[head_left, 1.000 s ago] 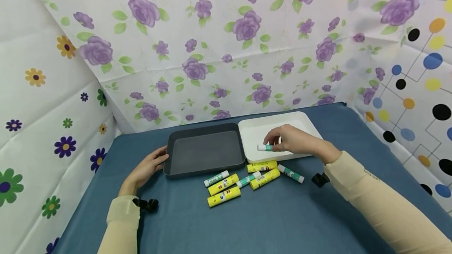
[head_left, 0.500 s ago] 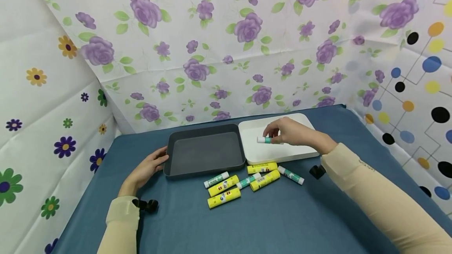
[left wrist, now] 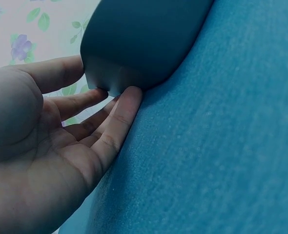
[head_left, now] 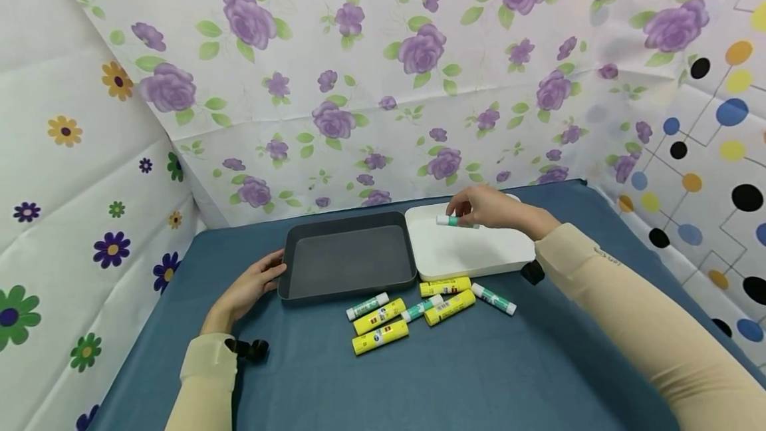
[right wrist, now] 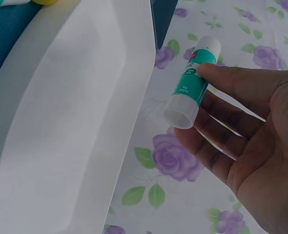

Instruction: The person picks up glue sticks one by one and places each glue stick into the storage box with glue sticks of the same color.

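Observation:
My right hand (head_left: pixel 487 207) pinches a green glue stick with white ends (right wrist: pixel 190 85) between thumb and fingers. It is above the far part of the white tray (head_left: pixel 473 258), and the stick lies roughly level in the head view. At the left, my left hand (head_left: pixel 248 288) rests its fingertips against the outer left wall of the dark grey tray (head_left: pixel 350 290). The left wrist view shows thumb and fingers (left wrist: pixel 119 117) touching that tray's corner (left wrist: pixel 129 53), fairly straight. In front of the trays lie several yellow glue sticks (head_left: pixel 381 338) and green glue sticks (head_left: pixel 493 299).
Both trays stand side by side at the back of a blue cloth-covered table (head_left: pixel 443 378). A flowered curtain (head_left: pixel 383 85) hangs right behind them. Patterned sheets close off the left (head_left: pixel 78 205) and right (head_left: pixel 712 185) sides. A black wrist camera (head_left: pixel 254 350) sits on the left wrist.
The right hand has moved up and away from the person, carrying the green glue stick toward the white tray's far side. My left hand and the other glue sticks stay put.

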{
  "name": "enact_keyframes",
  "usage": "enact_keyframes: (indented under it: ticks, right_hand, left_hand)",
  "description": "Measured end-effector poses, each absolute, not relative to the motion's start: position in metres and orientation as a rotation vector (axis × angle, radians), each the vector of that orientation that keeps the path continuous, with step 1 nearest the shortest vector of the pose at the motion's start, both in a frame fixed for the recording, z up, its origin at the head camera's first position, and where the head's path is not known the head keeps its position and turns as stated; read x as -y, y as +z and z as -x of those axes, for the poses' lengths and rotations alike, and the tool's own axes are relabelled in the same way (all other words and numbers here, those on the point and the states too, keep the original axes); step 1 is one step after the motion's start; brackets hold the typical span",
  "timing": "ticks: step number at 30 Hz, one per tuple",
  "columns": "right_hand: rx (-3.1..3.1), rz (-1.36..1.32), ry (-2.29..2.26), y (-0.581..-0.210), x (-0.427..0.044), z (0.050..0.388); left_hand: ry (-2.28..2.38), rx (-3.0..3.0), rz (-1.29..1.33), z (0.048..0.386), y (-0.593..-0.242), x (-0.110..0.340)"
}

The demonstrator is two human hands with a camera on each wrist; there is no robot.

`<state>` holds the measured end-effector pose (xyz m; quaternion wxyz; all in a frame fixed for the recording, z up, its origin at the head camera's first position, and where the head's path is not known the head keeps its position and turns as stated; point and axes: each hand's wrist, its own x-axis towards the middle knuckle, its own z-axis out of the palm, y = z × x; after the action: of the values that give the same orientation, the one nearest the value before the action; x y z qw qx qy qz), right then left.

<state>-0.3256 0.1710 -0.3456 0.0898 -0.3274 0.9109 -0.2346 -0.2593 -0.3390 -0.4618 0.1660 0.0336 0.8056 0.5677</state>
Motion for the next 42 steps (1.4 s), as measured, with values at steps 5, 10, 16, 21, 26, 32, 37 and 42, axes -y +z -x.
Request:
enact_keyframes:
  ticks: [5,10,16,21,26,32,37,42]
  right_hand:
    - [-2.703,0.939,-0.707,-0.344,-0.171,0.331]
    - [-2.718,0.949,-0.692,-0.343,-0.169,0.338]
    - [-2.723,0.927,-0.675,-0.347,-0.167,0.348]
    - [-2.736,0.898,-0.646,-0.354,-0.168,0.361]
    - [-2.750,0.903,-0.609,-0.358,-0.167,0.371]
    - [-2.786,0.885,-0.515,-0.365,-0.161,0.378]
    - [-2.790,0.928,-0.465,-0.375,-0.154,0.384]
    - [-2.786,0.937,-0.438,-0.379,-0.153,0.386]
  left_hand:
    - [1.632,-2.282,-0.094,0.259,-0.461,0.339]
    - [1.630,-2.280,-0.094,0.259,-0.462,0.340]
    - [1.637,-2.287,-0.101,0.259,-0.462,0.341]
    - [1.635,-2.292,-0.128,0.260,-0.463,0.342]
    - [1.635,-2.287,-0.114,0.260,-0.464,0.343]
    - [1.639,-2.285,-0.120,0.261,-0.462,0.343]
    - [1.648,-2.281,-0.116,0.260,-0.463,0.345]
    - [1.650,-2.283,-0.120,0.260,-0.464,0.345]
